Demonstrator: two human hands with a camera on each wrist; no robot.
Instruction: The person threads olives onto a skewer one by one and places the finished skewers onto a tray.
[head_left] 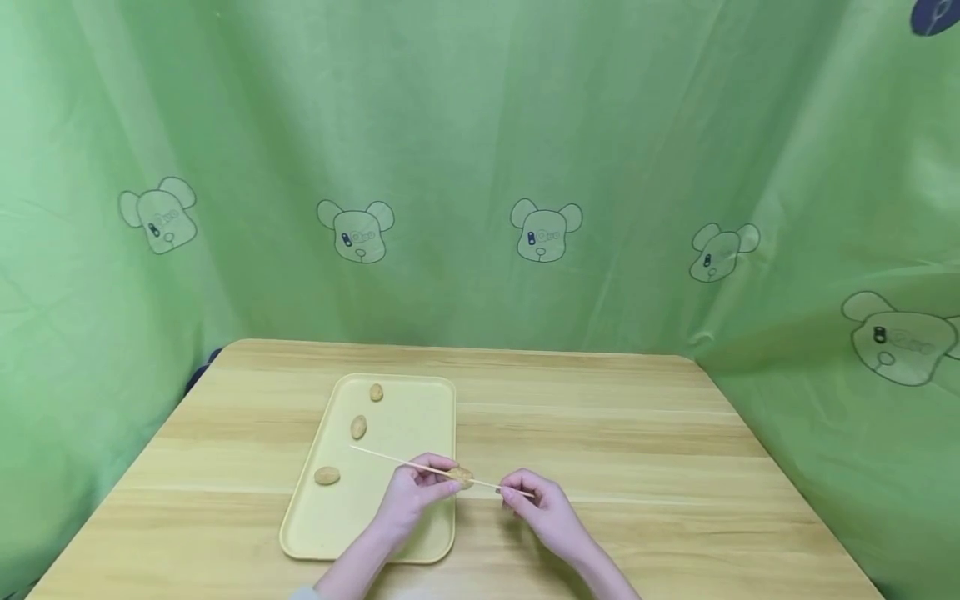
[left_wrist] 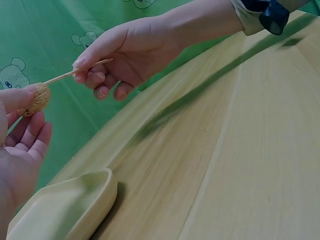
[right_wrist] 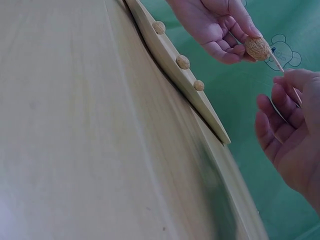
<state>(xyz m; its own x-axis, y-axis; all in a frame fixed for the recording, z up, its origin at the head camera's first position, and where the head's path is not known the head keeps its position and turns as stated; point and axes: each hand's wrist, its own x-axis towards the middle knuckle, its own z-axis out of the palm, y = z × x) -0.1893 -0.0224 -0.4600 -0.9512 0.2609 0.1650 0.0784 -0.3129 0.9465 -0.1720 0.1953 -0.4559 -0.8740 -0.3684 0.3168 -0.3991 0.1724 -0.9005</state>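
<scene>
A thin bamboo skewer (head_left: 390, 456) slants over the tray, with a tan, wrinkled oval ball (head_left: 461, 477) on it; the stick shows on both sides of the ball. My left hand (head_left: 411, 493) pinches that ball between thumb and fingers. To its right, my right hand (head_left: 546, 510) pinches the skewer near its right end, thumb on top. In the right wrist view the ball (right_wrist: 257, 48) has a rough, netted surface, and the stick enters it on the side facing my right hand (right_wrist: 295, 135). Both hands are raised above the table.
A pale yellow tray (head_left: 450, 400) lies on the wooden table (head_left: 600, 417), left of centre. Three similar balls sit apart in it: one at the back (head_left: 377, 392), one midway (head_left: 358, 427), one at the left (head_left: 327, 476). A green curtain (head_left: 450, 125) surrounds the table.
</scene>
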